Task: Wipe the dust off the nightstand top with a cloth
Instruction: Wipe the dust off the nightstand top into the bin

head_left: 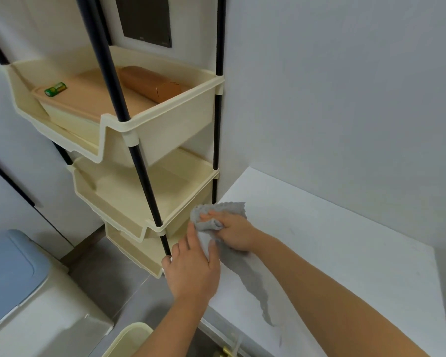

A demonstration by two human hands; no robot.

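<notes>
A grey cloth lies partly bunched, partly trailing over the left side of the white nightstand top. My right hand rests on the top near its far left corner, fingers closed around the bunched end of the cloth. My left hand sits at the nightstand's left edge, its thumb and fingers pinching a fold of the same cloth. The cloth's loose tail runs back toward the front edge, beside my right forearm.
A cream tiered rack on black poles stands right beside the nightstand's left edge; its top tray holds a box, a brown package and a green battery. A blue-lidded bin and a cream container sit on the floor at left. Walls close behind.
</notes>
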